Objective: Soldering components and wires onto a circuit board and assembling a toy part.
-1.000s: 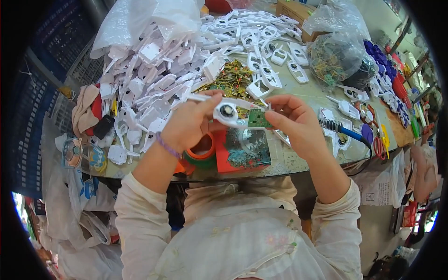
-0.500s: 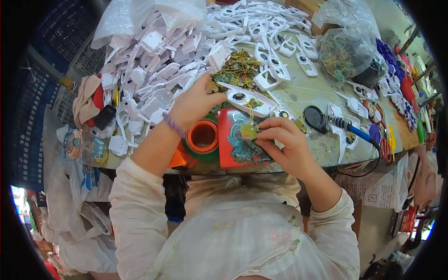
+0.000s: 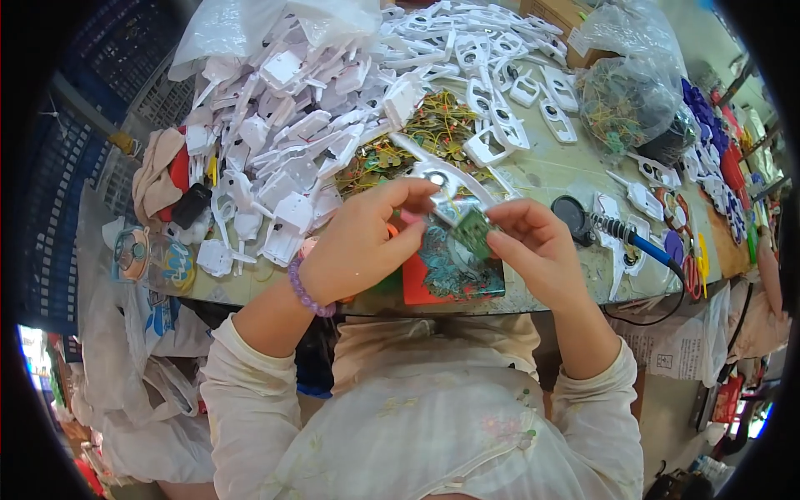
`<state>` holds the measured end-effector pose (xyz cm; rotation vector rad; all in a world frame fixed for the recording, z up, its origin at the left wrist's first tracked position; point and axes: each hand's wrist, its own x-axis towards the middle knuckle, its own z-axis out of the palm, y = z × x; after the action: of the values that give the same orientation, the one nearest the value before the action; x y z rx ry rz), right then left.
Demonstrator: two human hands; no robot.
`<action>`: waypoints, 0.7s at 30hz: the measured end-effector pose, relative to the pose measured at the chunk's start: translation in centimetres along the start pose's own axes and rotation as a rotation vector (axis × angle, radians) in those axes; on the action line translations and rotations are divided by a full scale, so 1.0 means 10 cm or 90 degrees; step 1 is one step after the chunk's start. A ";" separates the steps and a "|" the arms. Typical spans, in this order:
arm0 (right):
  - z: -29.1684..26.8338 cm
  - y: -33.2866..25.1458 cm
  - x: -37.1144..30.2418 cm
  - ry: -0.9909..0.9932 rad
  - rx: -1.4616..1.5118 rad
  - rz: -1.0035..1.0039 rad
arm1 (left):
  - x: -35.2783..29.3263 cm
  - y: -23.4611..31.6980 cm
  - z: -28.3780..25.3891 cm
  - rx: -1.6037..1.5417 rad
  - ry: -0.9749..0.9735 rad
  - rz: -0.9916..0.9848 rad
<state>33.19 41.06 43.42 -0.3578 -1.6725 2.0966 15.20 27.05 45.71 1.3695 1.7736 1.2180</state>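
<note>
Plainly, the right hand pinches a green board; whether the left hand holds anything is unclear.

The circuit board is green, the plastic housing white, the bracelet purple, the floral-patterned top cream.

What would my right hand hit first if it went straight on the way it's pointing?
Past the green board your right hand holds, probably the white plastic frame, though depth is unclear.
</note>
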 end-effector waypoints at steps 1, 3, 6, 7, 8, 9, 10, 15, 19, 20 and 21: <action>-0.03 0.00 -0.04 -0.023 -0.002 0.004 | 0.05 -0.08 -0.06 0.215 0.042 0.135; -0.03 -0.03 -0.12 -0.038 -0.119 0.004 | 0.15 -0.20 -0.15 0.424 0.085 0.233; 0.02 -0.03 -0.19 -0.043 -0.247 -0.049 | 0.20 -0.32 -0.16 0.386 0.079 0.228; 0.03 -0.08 -0.20 -0.047 -0.304 -0.048 | 0.21 -0.32 -0.16 0.378 0.072 0.230; 0.04 -0.11 -0.21 -0.052 -0.361 -0.047 | 0.20 -0.29 -0.15 0.381 0.082 0.243; 0.05 -0.11 -0.22 -0.015 -0.354 -0.024 | 0.17 -0.25 -0.13 0.344 0.061 0.228; 0.04 -0.10 -0.22 0.016 -0.400 -0.056 | 0.14 -0.21 -0.10 0.307 0.040 0.212; 0.16 -0.15 -0.31 0.083 -0.517 -0.211 | -0.03 -0.23 0.02 0.314 0.076 0.272; 0.27 -0.08 -0.36 0.120 -0.699 -0.410 | -0.16 -0.24 0.08 0.362 0.133 0.277; 0.30 -0.06 -0.38 0.116 -0.695 -0.414 | -0.19 -0.25 0.08 0.371 0.127 0.259; 0.33 -0.02 -0.41 0.101 -0.680 -0.433 | -0.21 -0.24 0.08 0.375 0.130 0.256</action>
<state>35.33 36.30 44.15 -0.1920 -2.2502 0.5795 15.53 25.18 43.00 2.0780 2.1817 1.0997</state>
